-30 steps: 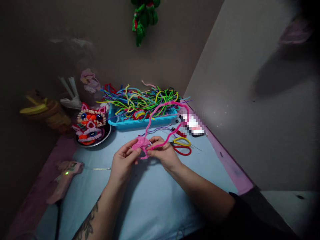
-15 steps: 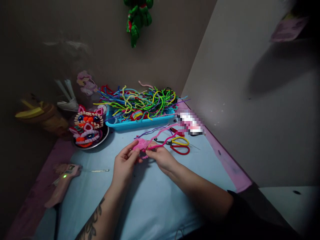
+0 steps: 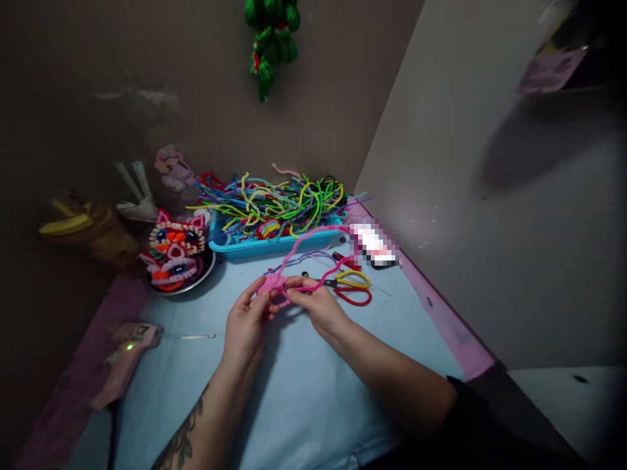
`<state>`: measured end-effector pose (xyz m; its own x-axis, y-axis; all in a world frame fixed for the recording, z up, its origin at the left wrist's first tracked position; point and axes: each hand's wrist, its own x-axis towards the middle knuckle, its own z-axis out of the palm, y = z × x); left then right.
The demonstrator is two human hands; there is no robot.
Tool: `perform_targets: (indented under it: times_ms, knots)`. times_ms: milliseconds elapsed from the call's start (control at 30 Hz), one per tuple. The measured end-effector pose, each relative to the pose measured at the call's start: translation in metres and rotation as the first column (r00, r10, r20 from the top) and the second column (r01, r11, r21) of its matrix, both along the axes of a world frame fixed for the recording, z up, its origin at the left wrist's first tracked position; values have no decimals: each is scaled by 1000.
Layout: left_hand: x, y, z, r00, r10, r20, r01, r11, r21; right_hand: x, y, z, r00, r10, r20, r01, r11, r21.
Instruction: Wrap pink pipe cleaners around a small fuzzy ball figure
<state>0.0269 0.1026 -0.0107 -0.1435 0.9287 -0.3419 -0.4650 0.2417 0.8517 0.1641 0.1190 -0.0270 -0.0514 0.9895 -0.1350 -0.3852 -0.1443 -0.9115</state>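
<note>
Between the fingers of my left hand (image 3: 249,312) is a flat pink piece of shaped pipe cleaner (image 3: 271,284). My right hand (image 3: 318,303) pinches a bright pink pipe cleaner (image 3: 329,277) close beside that piece. Its long fuzzy strand loops up and out toward the phone, then comes back to my right fingers. Where the strand joins the piece is partly hidden by my fingertips. Scissors (image 3: 353,281) with one yellow and one red handle lie just beyond my right hand. Purple pipe cleaners (image 3: 306,256) rest on the table behind my hands.
A blue tray (image 3: 274,247) heaped with colourful pipe cleaners stands at the back. On the left are a bowl (image 3: 208,271) with animal-faced pipe cleaner figures, a pink glue gun (image 3: 126,365) and tweezers (image 3: 196,336). A phone (image 3: 376,245) with a blurred screen lies to the right.
The pink strand has spread into a wider, higher loop. My right fingers have shifted slightly against the piece, which stays in my left hand. The whole view has tilted up a little.
</note>
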Motion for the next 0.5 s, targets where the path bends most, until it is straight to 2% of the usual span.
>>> perform_targets:
  times_ms: [100, 167, 233, 300, 367, 433, 467, 500]
  knots:
    - [-1, 1, 1, 999, 36, 35, -36, 999, -7, 2, -1, 2, 1000, -16, -12, 15, 999, -49]
    - [-2, 2, 1, 998, 54, 33, -54, 999, -2, 4, 1, 0, 996, -83, -12, 82, 993, -86]
    - [-2, 3, 1, 997, 75, 24, -76, 997, 5, 9, 4, -2, 977, -214, -20, 210, 968, -134]
    - [-2, 3, 1, 995, 100, 21, -100, 995, 9, 16, 8, -2, 925, -380, -20, 374, 917, -136]
    - [-4, 4, 1, 992, 120, 29, -120, 993, 11, 23, 7, 6, 831, -557, 12, 557, 830, -27]
    - [-8, 5, 2, 991, 133, 26, -133, 991, 18, 23, 1, 22, 723, -689, 49, 664, 714, 221]
    - [-10, 6, 3, 991, 134, 17, -135, 991, 23, 19, -5, 33, 699, -712, 68, 643, 667, 376]
    - [-12, 6, 4, 991, 132, 3, -132, 991, 28, 12, -12, 45, 717, -689, 102, 559, 657, 506]
